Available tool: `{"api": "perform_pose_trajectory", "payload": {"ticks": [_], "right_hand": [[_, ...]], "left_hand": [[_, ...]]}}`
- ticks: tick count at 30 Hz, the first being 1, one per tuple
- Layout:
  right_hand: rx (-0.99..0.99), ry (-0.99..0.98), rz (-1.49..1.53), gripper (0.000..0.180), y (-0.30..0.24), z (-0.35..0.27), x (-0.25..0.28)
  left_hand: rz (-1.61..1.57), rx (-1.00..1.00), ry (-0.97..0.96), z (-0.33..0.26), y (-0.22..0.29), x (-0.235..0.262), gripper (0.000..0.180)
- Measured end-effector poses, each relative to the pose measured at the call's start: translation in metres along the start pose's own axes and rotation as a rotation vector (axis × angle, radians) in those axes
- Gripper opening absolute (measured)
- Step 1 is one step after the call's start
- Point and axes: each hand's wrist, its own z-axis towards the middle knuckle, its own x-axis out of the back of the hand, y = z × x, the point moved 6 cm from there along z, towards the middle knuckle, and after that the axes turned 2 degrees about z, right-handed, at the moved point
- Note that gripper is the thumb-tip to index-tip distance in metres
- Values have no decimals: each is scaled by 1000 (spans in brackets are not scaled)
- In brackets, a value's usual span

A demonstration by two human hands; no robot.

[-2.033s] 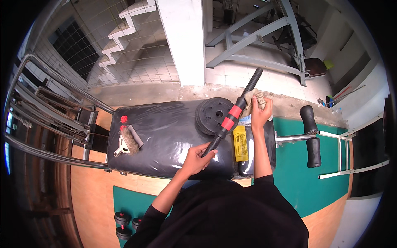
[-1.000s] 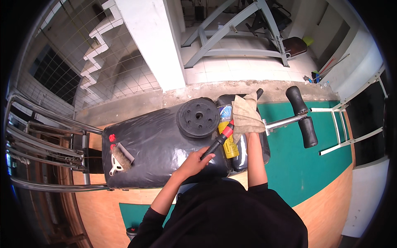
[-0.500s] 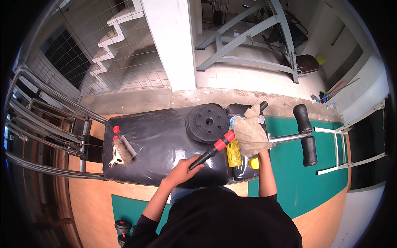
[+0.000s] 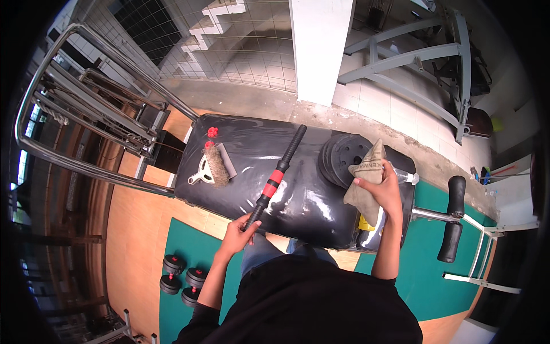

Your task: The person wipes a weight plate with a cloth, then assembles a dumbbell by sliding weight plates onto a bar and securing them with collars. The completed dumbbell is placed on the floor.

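Note:
Near the front edge of the black padded bench (image 4: 252, 178), my left hand (image 4: 238, 235) is closed round the lower end of a black dumbbell bar (image 4: 271, 184) with a red middle. The bar tilts up and away over the bench. My right hand (image 4: 385, 192) grips a beige cloth (image 4: 363, 198), held apart from the bar. Just behind the cloth lie stacked black weight plates (image 4: 338, 157), partly covered by it. A yellow bottle (image 4: 365, 223) shows below the cloth, its remainder hidden.
At the bench's left end lie a brush (image 4: 215, 167) and red spin collars (image 4: 212, 132). Black and red dumbbells (image 4: 173, 264) stand on the green mat (image 4: 169, 309). A chrome frame (image 4: 103, 172) rises on the left; padded leg rollers (image 4: 452, 218) stick out right.
The bar has swung from pointing right to pointing away from me, and its far end has come clear of the cloth. My right hand has lifted the cloth. The view has turned too.

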Motion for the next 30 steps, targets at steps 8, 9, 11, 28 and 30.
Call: {"api": "perform_pose_trajectory", "payload": {"ticks": [8, 9, 11, 28, 30], "right_hand": [[-199, 25, 488, 26, 83, 27, -107], [-151, 59, 433, 27, 80, 37, -113], [-66, 110, 297, 28, 68, 59, -127], [330, -442, -748, 40, 196, 80, -294], [378, -460, -722, 38, 193, 54, -298]], "left_hand": [[324, -25, 117, 58, -67, 50, 38], [323, -45, 112, 65, -74, 54, 42], [334, 2, 66, 77, -87, 59, 44], [395, 70, -28, 95, -117, 66, 46], [348, 50, -39, 95, -115, 65, 47]]}}
